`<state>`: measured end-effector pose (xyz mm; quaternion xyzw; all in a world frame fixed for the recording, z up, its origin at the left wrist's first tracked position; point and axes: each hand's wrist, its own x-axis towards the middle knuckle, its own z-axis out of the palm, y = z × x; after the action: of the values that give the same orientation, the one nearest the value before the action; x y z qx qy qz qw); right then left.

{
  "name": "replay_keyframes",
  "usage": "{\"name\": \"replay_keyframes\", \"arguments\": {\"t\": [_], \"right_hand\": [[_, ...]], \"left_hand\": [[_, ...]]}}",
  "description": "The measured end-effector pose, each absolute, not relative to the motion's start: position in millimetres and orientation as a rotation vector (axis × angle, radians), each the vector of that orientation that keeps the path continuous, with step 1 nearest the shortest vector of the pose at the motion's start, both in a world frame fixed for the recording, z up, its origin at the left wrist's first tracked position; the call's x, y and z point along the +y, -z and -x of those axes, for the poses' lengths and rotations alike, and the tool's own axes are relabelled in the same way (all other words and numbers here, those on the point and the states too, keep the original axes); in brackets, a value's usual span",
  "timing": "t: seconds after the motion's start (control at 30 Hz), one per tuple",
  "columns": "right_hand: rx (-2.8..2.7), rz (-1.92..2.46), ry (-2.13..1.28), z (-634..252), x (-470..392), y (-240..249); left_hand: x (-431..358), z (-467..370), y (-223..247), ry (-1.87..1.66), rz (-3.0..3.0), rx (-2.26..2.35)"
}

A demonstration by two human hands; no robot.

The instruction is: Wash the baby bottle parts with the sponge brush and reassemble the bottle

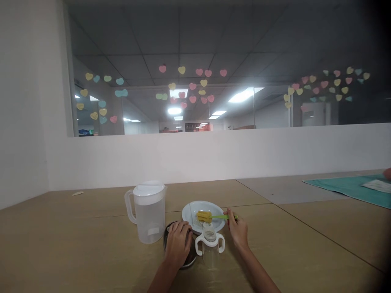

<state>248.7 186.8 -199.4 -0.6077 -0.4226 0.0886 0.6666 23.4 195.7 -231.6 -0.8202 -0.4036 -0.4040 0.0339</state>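
Observation:
My right hand (pixel 237 230) grips the green handle of a bottle brush (pixel 204 216) with a yellow sponge head. The brush head is over a white plate (pixel 188 211), where some small clear or white parts lie. My left hand (pixel 179 242) is over a dark round bowl (pixel 191 257), fingers bent and close together near its far side; what they hold, if anything, is hidden. Between my hands a clear baby bottle (pixel 210 258) with a white two-handled collar stands upright and uncapped, in front of the plate.
A translucent lidded pitcher (pixel 150 219) stands left of the bowl. On the far right lies a teal cloth (pixel 345 186) with a white item (pixel 378 186) on it; part of another person's hand (pixel 387 174) shows at the edge. A white wall and window rise behind the table.

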Motion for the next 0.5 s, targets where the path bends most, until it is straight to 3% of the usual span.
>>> {"name": "replay_keyframes", "arguments": {"t": [0.5], "right_hand": [[-0.962,1.413,-0.223,-252.3,190.6,204.9]], "left_hand": [[194.2,-32.8,222.5,1.221,2.589,-1.246]]}}
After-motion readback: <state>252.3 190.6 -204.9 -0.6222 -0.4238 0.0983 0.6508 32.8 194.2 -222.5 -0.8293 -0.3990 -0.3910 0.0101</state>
